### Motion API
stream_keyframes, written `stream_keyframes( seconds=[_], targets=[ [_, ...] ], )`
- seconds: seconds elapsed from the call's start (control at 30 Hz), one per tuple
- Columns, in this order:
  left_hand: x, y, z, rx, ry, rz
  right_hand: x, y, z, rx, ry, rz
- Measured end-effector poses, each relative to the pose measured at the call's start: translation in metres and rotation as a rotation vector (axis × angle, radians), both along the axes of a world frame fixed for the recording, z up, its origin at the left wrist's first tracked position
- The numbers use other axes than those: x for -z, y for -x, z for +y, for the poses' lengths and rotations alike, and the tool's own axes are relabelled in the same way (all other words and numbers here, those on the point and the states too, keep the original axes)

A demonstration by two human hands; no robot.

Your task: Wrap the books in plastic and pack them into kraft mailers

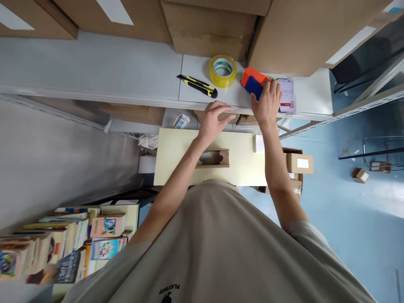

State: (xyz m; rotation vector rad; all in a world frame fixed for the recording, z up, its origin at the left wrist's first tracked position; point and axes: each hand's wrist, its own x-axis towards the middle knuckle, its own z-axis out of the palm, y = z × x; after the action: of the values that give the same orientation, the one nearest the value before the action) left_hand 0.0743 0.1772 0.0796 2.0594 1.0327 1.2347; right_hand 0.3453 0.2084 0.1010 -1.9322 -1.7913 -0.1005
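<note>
My right hand (268, 101) is closed around the near right end of an orange and blue tape dispenser (253, 84) on the grey shelf (142, 71). My fingers hide part of it. Just right of those fingers lies a phone (285, 97) with a lit screen, partly blurred. In front of the shelf edge hangs my left hand (217, 118), fingers apart and holding nothing. A roll of clear yellowish tape (235, 72) lies on the shelf beyond it. Left of the roll is a black and yellow utility knife (198, 86) with its blade out.
Large cardboard boxes (208, 33) line the back of the shelf. Below, a pale yellow table (176, 147) carries a small open cardboard box (224, 158). Books (107, 227) are stacked at lower left. More cartons (299, 163) stand to the right near the blue floor (341, 202).
</note>
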Motion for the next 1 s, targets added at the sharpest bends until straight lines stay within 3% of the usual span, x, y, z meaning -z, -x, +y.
stream_keyframes(
  seconds=[0.13, 0.27, 0.37, 0.47, 0.53, 0.63, 0.73, 0.83, 1.0],
  targets=[
    [-0.013, -0.018, -0.012, 0.061, 0.055, -0.017, -0.004, -0.002, 0.027, 0.091, 0.046, 0.008],
    [-0.005, -0.014, -0.031, 0.061, 0.155, -0.053, -0.001, -0.014, 0.048, 0.053, 0.108, -0.073],
    [0.004, -0.005, -0.048, 0.047, 0.213, -0.086, 0.006, -0.014, 0.043, 0.033, 0.134, -0.073],
    [0.011, 0.008, -0.074, 0.033, 0.268, -0.157, 0.015, 0.005, -0.002, 0.064, 0.104, 0.067],
    [0.015, 0.017, -0.096, 0.004, 0.322, -0.230, 0.021, 0.029, -0.051, -0.015, 0.075, 0.284],
    [0.025, 0.029, -0.133, -0.044, 0.415, -0.319, 0.031, 0.076, -0.127, -0.180, 0.233, 0.623],
    [0.035, 0.042, -0.166, -0.092, 0.476, -0.368, 0.041, 0.121, -0.181, -0.263, 0.387, 0.978],
    [0.039, 0.058, -0.189, -0.144, 0.537, -0.353, 0.047, 0.149, -0.208, -0.261, 0.477, 1.130],
    [0.036, 0.082, -0.210, -0.186, 0.532, -0.322, 0.044, 0.172, -0.222, -0.262, 0.542, 1.136]
  ],
)
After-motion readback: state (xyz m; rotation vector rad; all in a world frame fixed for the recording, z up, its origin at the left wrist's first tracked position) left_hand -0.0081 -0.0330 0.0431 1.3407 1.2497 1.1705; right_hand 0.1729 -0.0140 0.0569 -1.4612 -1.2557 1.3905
